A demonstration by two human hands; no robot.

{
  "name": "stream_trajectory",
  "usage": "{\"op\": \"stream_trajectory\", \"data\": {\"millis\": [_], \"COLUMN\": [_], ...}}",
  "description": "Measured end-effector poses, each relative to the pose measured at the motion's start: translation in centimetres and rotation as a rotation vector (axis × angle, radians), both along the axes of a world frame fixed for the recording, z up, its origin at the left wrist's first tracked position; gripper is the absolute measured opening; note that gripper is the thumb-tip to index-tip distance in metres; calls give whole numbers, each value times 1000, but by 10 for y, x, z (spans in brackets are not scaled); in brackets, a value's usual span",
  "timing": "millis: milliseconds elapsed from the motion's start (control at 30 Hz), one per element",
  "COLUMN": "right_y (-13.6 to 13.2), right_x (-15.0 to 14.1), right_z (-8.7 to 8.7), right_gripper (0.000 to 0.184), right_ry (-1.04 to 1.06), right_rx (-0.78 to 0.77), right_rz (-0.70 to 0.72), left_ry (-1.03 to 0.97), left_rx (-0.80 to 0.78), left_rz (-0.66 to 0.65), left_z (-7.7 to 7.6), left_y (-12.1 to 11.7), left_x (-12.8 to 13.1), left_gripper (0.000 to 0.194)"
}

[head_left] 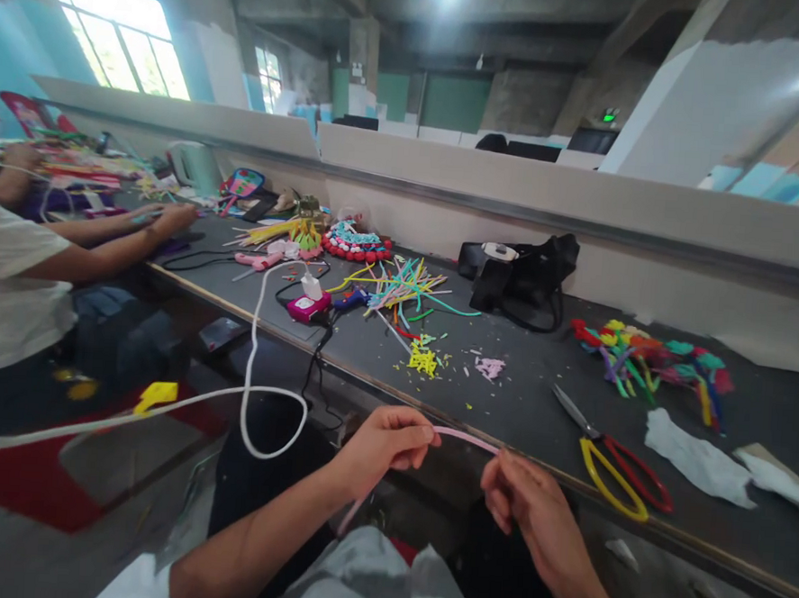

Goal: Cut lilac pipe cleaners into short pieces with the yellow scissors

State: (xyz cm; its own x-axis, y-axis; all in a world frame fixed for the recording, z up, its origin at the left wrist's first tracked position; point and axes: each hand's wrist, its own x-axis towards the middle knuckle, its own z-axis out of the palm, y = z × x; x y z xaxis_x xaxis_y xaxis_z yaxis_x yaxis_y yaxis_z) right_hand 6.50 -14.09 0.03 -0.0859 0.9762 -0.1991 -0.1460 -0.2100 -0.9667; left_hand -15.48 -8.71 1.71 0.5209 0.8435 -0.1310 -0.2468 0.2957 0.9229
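Note:
A pale pink pipe cleaner [462,437] stretches between both my hands, just in front of the dark table's near edge [433,408]. My left hand [383,444] is closed around its left part, and the loose end trails down toward my lap. My right hand [528,505] pinches the other end with fingers curled. Scissors with yellow and red handles [610,463] lie on the table a little beyond my right hand.
Loose coloured pipe cleaners [400,290] and yellow and pink scraps lie mid-table. A finished bunch [653,360] sits at right, a black bag [523,275] at the back. A white cable [253,362] loops off the edge. Another person's arm [105,249] rests at left.

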Motion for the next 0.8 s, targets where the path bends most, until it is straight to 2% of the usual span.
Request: {"op": "stream_trajectory", "data": {"millis": [167, 333, 433, 533, 667, 733, 800], "right_y": [-16, -23, -23, -18, -3, 3, 6], "right_x": [-3, -19, -20, -14, -12, -15, -18], "right_z": [-10, -26, -30, -25, -14, -10, -9], "right_gripper": [49, 52, 53, 45, 55, 47, 30], "right_ry": [-348, -332, -342, -445, -833, -905, -890], "right_rx": [116, 133, 139, 193, 481, 607, 648], "right_rz": [71, 93, 91, 27, -231, -201, -103], "left_ry": [-236, -422, -354, -222, -125, -103, -99], "left_rx": [-170, -221, -221, -222, -208, -214, -226], "left_rz": [35, -8, -33, -48, -75, -91, -105], "left_z": [-7, -2, 0, -1, -2, -1, 0], "left_y": [-15, -16, -16, -14, -13, -13, -13], "left_x": [8, 15, 12, 6, 1, 0, 0], "left_gripper": [15, 19, 16, 15, 16, 18, 19]}}
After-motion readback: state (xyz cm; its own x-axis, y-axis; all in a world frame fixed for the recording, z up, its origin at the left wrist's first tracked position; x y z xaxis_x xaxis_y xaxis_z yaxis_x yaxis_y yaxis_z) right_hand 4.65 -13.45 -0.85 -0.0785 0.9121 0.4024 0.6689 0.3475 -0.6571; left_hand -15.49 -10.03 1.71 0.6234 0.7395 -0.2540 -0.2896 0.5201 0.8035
